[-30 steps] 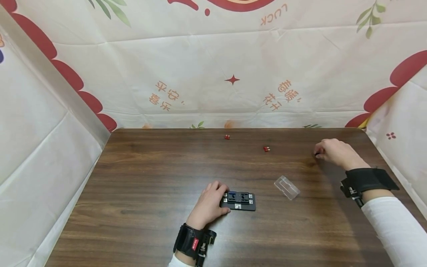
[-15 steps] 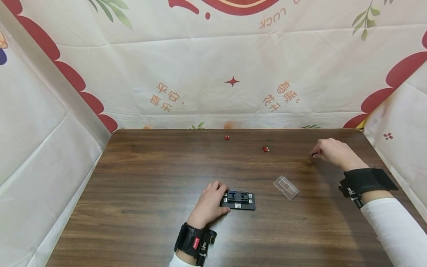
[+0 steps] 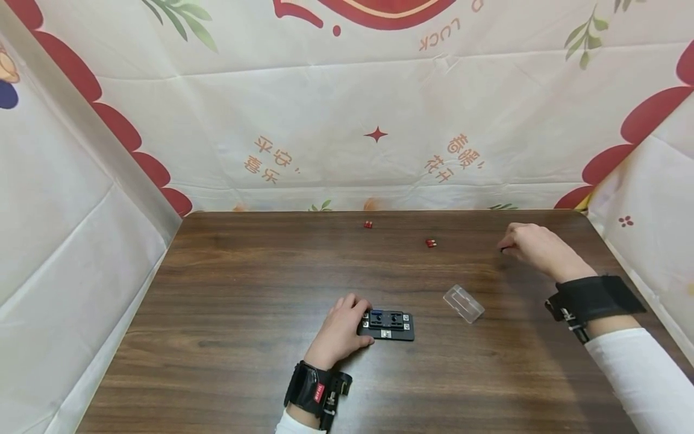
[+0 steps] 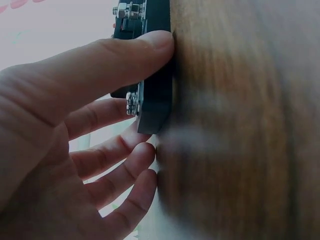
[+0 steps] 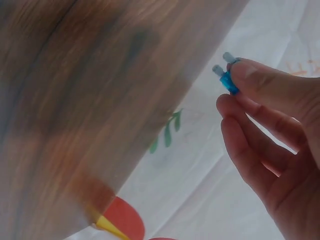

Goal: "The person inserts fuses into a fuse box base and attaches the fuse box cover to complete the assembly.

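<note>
My left hand (image 3: 337, 333) holds the left end of a black fuse block (image 3: 400, 334), which lies flat on the table with metal terminals along its sides. In the left wrist view the thumb lies along one edge of the block and fingers curl at its end. Over the table's far right, my right hand (image 3: 535, 246) pinches a small blue blade fuse (image 5: 228, 83) between thumb and fingertips. Its two metal prongs point away from the fingers. From the head view, only a dark speck of that fuse shows.
A clear plastic cover (image 3: 463, 303) lies on the wooden table (image 3: 228, 337), right of the block. Two small red blade fuses, one red fuse (image 3: 368, 224) near the back edge and another red fuse (image 3: 431, 243), lie farther back. Printed white cloth (image 3: 325, 102) hangs around the table.
My right hand has moved slightly left with the blue fuse in its fingers. The left hand stays in place on the fuse block. The head view has shifted a little.
</note>
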`<state>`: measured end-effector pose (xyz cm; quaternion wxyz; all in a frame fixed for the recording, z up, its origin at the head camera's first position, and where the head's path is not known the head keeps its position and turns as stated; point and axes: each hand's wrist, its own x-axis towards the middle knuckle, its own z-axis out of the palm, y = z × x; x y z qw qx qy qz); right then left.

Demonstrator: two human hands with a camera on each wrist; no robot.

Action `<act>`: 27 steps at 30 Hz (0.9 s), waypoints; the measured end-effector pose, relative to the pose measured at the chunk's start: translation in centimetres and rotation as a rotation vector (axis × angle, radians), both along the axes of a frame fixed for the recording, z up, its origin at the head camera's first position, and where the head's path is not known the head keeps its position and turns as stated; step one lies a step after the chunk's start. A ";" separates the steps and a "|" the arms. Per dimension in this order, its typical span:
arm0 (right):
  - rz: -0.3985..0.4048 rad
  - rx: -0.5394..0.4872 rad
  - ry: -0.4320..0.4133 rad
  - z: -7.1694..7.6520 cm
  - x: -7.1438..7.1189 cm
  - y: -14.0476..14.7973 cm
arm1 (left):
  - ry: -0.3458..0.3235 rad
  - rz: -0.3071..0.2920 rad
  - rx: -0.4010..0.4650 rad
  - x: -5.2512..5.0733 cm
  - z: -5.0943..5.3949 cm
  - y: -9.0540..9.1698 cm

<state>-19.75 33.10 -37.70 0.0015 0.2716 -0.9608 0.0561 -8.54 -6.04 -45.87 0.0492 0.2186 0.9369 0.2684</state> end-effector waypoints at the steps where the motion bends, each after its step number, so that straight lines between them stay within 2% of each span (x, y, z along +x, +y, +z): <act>1: 0.007 -0.006 0.011 0.1 0.2 -0.2 | 0.001 -0.001 0.000 0.0 0.0 0.0; 7: 0.044 -0.032 0.055 0.7 1.0 -1.0 | 0.004 -0.005 0.002 0.0 -0.2 0.0; 18: 0.060 -0.043 0.063 2.2 2.3 -2.8 | -0.004 0.002 0.004 0.0 0.1 0.1; 27: 0.047 -0.039 0.016 2.9 3.4 -4.5 | -0.012 0.002 0.003 0.0 0.2 0.1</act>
